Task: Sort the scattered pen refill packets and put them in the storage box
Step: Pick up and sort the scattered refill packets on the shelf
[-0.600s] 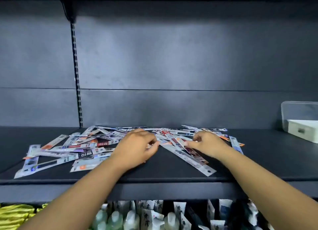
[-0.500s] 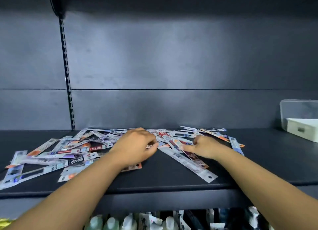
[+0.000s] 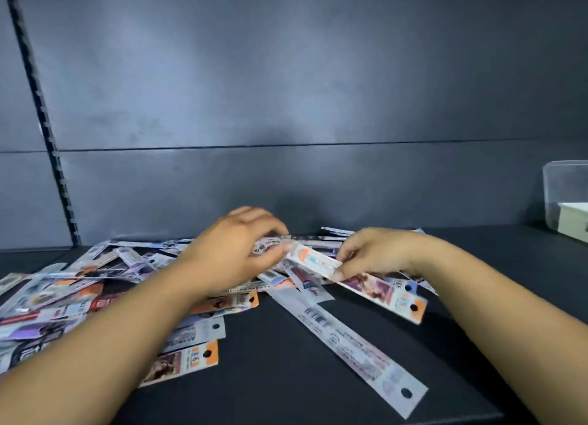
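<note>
My two hands, left [image 3: 235, 256] and right [image 3: 378, 254], pinch one orange packet [image 3: 313, 259]; scattered packets [image 3: 63, 291] overlap uncountably; one storage box [image 3: 564, 198], three o'clock, cut off.

Two bare forearms, no sleeves in sight. Left hand [image 3: 235, 252] and right hand [image 3: 375, 252] bare too: no gloves, rings, watch or wristbands. Short plain fingernails, slightly blurred.

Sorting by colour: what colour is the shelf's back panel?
Dark grey back panel, plain, clearest in the head view.
</note>
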`<state>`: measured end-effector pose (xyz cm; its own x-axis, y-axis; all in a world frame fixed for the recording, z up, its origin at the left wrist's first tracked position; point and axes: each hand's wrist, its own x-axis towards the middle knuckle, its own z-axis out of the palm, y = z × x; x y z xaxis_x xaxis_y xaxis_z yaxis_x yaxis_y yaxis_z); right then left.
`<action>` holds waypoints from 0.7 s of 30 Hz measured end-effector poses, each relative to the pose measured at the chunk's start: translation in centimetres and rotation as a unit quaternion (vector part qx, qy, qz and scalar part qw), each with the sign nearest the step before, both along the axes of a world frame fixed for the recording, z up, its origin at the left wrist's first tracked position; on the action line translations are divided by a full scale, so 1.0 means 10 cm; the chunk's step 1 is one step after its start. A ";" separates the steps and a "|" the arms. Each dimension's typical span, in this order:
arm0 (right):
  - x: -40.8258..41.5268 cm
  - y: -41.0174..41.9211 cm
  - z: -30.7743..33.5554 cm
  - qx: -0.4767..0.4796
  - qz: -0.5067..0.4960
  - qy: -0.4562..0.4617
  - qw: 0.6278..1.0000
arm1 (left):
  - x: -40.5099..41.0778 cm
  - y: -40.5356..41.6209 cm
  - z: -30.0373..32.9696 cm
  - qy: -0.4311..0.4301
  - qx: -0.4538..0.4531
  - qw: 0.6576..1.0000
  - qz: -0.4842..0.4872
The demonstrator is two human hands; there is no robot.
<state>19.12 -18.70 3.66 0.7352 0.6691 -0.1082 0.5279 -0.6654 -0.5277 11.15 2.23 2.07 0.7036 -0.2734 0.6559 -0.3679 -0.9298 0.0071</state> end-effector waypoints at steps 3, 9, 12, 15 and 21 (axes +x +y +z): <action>-0.14 0.02 0.07 0.008 0.095 -0.006 0.995 | -0.13 -0.05 0.06 0.028 0.000 0.998 -0.050; -0.27 0.01 0.14 0.080 0.123 -0.034 0.989 | -0.20 -0.30 0.03 0.212 -0.052 0.974 -0.060; -0.06 -0.17 0.13 0.109 0.045 0.023 0.993 | -0.19 -0.22 0.00 0.211 -0.082 0.973 -0.042; 0.23 -0.34 0.03 0.153 -0.058 0.062 0.985 | -0.17 -0.08 -0.02 0.217 -0.090 0.972 0.008; 0.32 -0.33 -0.14 -0.043 -0.098 0.000 0.994 | -0.11 0.04 -0.05 0.254 -0.276 0.927 0.023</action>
